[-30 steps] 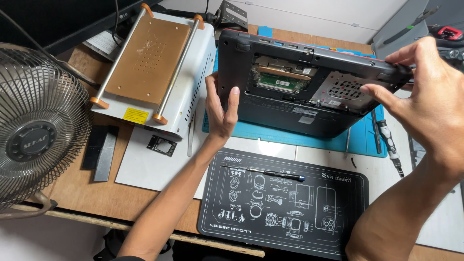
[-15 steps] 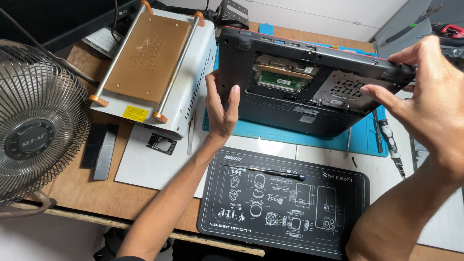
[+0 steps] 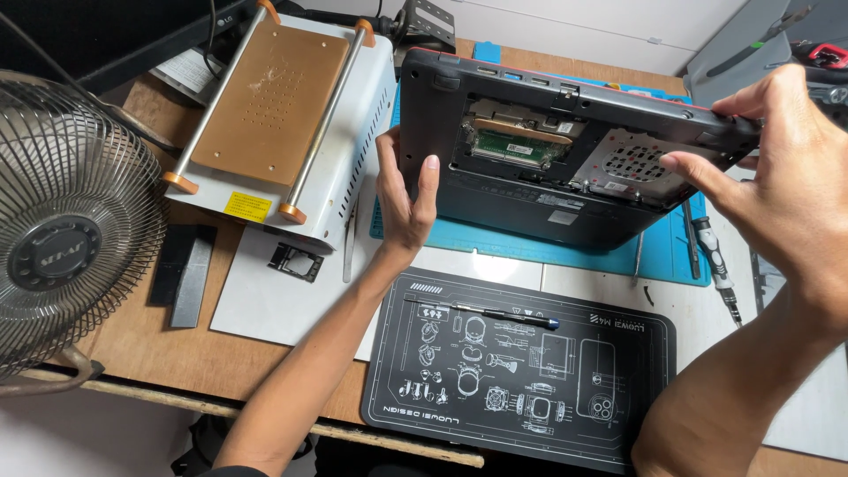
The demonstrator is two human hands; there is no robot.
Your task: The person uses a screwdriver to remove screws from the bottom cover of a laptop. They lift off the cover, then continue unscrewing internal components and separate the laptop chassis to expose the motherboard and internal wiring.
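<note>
While the black work mat point(image 3: 521, 362) with white diagrams lies nearest the bench edge, a thin screwdriver point(image 3: 481, 312) rests across its top. Beyond it, the left hand point(image 3: 405, 199) braces the left side of the laptop point(image 3: 548, 190), palm against the case, fingers pressed together and pointing up, thumb apart. The right hand point(image 3: 786, 177) grips the right end, thumb curled over the upper edge, index finger extended under the open bay. The laptop stands tilted on its long edge on the blue mat point(image 3: 565, 247), underside facing the camera, with a memory board and a perforated metal plate exposed.

Judged step: positioning the opened laptop. Any next move calls for both hands to keep support, since the case balances on one edge.

Clearance: the white heating unit point(image 3: 291, 124) stands just beside the left hand; a second screwdriver point(image 3: 715, 265) lies near the right. The fan point(image 3: 62, 238) sits well apart.
</note>
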